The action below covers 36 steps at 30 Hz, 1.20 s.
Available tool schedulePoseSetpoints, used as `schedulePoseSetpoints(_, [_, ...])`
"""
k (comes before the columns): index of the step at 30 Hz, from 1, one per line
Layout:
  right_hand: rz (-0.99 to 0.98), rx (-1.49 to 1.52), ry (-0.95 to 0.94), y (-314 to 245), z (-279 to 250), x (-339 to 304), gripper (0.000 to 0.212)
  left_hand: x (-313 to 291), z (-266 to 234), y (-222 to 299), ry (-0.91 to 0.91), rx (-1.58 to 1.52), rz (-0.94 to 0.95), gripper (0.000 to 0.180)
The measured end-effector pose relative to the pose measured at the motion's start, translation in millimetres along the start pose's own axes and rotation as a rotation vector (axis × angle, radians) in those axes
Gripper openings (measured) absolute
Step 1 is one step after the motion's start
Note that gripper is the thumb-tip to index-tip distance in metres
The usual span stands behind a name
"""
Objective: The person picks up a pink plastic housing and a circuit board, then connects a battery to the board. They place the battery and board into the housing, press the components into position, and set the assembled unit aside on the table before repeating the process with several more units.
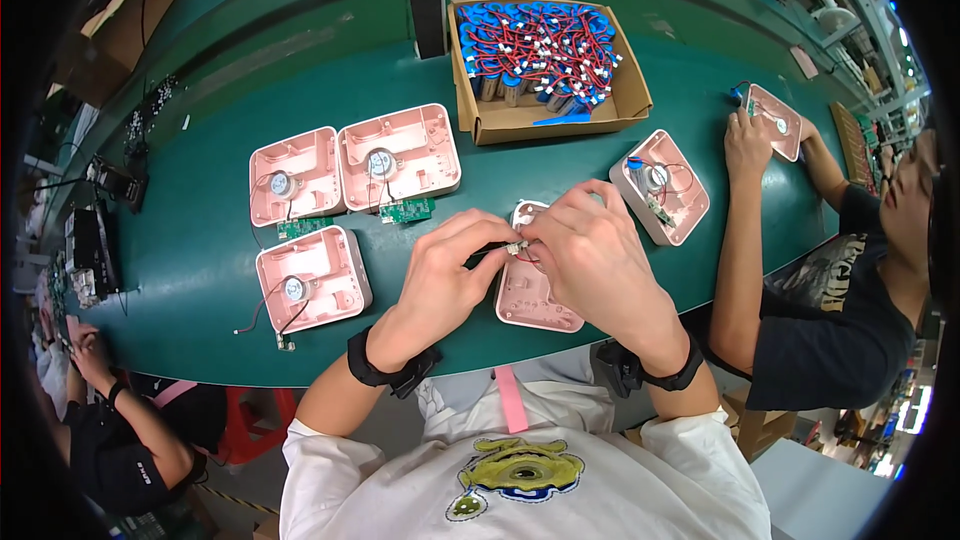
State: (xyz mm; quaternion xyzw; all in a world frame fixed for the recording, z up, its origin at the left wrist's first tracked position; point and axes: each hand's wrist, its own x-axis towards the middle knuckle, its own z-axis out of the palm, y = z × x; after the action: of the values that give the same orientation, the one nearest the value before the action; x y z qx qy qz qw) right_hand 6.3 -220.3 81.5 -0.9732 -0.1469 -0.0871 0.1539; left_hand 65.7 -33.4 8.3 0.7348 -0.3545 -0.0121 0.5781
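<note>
Over a pink plastic housing (527, 302) at the table's front edge, my two hands meet fingertip to fingertip. My left hand (443, 265) is closed in a pinch on a small white wire connector (515, 248). Pinched at the same spot is my right hand (598, 258), where a thin red wire runs by its fingers; the exact piece it grips is hidden behind the fingertips. The housing lies under both hands, its open side up, and its middle is partly covered by them.
Three pink housings with round speakers (296, 288) and green circuit boards (407, 211) stand at left. A cardboard box (470, 125) of blue batteries with red leads is behind. Right of me sits another housing (688, 225); a co-worker (830, 290) handles one beyond it.
</note>
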Motion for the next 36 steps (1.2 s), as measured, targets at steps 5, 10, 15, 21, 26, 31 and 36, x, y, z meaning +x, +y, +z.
schedulePoseSetpoints(5, [-0.039,-0.051,0.043,1,3,-2,0.014,1,0,2,-0.008,-0.016,0.007,0.023])
schedulePoseSetpoints(10, [-0.054,-0.033,0.035,2,4,-3,0.013,1,0,0,-0.012,-0.001,0.015,0.023])
schedulePoseSetpoints(15, [-0.047,-0.023,0.025,3,4,-4,0.014,0,1,1,-0.015,0.001,0.014,0.024])
schedulePoseSetpoints(21, [-0.062,-0.054,0.061,3,4,-3,0.011,1,1,0,-0.023,0.011,0.02,0.024])
schedulePoseSetpoints(26, [-0.083,-0.062,0.079,5,7,-2,0.01,2,-1,1,-0.027,0.012,0.01,0.023])
schedulePoseSetpoints(31, [-0.059,-0.072,0.057,4,5,-6,0.014,3,1,0,-0.038,0.036,0.016,0.019])
schedulePoseSetpoints(36, [0.027,0.078,0.242,0,-12,-19,0.022,4,0,7,-0.05,-0.037,-0.134,0.018])
